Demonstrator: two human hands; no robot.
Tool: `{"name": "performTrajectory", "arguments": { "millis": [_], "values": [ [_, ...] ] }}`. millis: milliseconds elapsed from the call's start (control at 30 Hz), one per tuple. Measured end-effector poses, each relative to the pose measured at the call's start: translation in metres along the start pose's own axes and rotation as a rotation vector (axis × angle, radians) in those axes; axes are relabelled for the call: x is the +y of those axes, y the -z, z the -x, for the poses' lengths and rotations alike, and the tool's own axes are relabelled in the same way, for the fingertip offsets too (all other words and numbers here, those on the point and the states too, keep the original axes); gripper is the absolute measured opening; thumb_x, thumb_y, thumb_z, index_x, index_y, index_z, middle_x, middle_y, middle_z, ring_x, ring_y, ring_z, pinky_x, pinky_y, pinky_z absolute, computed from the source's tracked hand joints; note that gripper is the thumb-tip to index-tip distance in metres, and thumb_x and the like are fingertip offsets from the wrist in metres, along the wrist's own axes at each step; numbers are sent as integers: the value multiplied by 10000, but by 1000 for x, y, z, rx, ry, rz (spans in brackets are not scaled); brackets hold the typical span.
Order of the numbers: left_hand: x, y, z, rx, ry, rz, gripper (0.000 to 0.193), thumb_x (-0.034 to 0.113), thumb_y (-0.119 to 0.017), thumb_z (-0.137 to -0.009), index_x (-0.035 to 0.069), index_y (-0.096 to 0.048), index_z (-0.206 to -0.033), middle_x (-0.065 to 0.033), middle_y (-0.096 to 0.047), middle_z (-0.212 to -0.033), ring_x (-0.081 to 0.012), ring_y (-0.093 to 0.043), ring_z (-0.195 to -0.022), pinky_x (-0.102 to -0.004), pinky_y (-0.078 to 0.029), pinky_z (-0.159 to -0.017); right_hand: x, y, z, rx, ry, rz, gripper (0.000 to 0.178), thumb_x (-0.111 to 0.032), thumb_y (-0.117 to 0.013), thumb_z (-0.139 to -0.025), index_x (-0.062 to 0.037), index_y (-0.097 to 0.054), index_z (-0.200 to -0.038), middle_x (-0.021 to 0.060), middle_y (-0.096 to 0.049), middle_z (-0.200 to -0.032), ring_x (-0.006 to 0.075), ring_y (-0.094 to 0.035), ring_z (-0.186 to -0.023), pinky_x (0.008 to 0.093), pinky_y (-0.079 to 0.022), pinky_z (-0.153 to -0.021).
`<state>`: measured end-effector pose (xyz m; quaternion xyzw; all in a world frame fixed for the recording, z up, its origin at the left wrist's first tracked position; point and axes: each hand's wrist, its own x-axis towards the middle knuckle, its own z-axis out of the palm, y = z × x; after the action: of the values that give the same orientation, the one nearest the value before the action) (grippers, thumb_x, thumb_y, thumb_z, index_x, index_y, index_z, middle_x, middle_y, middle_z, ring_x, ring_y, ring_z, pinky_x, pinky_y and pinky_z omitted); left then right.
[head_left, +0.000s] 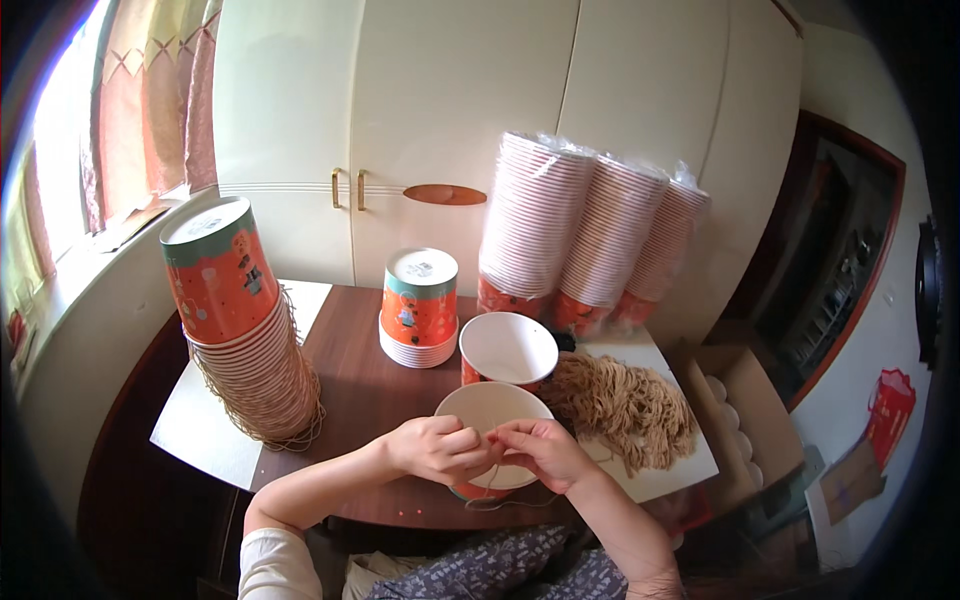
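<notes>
My left hand (440, 448) and my right hand (545, 452) meet over the near side of an open paper bucket (485, 405) with a white inside and an orange outside. The fingers of both are pinched on a thin tan string, whose loose end (512, 506) trails below them at the table's front edge. The exact spot where the fingertips meet is too small to make out. Just behind stands a second upright paper bucket (510, 345). To the right of the buckets lies a thick heap of tan strings (635, 410).
On the left, a tall stack of upside-down buckets (225, 290) has strings draped down its sides. A shorter inverted stack (420, 310) stands mid-table (345, 345). Plastic-wrapped bucket stacks (535, 220) rise at the back right. A cardboard box (760, 390) sits beyond the right edge.
</notes>
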<state>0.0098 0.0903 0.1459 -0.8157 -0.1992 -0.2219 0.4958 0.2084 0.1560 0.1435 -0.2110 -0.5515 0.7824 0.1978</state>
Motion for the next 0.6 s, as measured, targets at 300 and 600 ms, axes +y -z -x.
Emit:
{"name": "performTrajectory", "arguments": {
  "millis": [300,600],
  "values": [
    [3,-6,20,32,355,179,317,158,-686,-634,195,-638,-946,50,-503,-757,-100,-515,-677,-241,-426,-543,0,6,-15,137,56,135,126,-100,-550,-872,0,-611,-919,56,-628,-896,119,-599,-803,236,-483,-758],
    [15,-47,55,-77,1750,1401,356,145,-600,-783,-3,-559,-1104,-68,-623,-815,-114,-567,-693,-262,-459,-599,-7,11,-33,429,359,990,132,-109,-592,-809,4,-610,-874,117,-643,-744,164,-636,-681,283,-491,-624]
  ]
}}
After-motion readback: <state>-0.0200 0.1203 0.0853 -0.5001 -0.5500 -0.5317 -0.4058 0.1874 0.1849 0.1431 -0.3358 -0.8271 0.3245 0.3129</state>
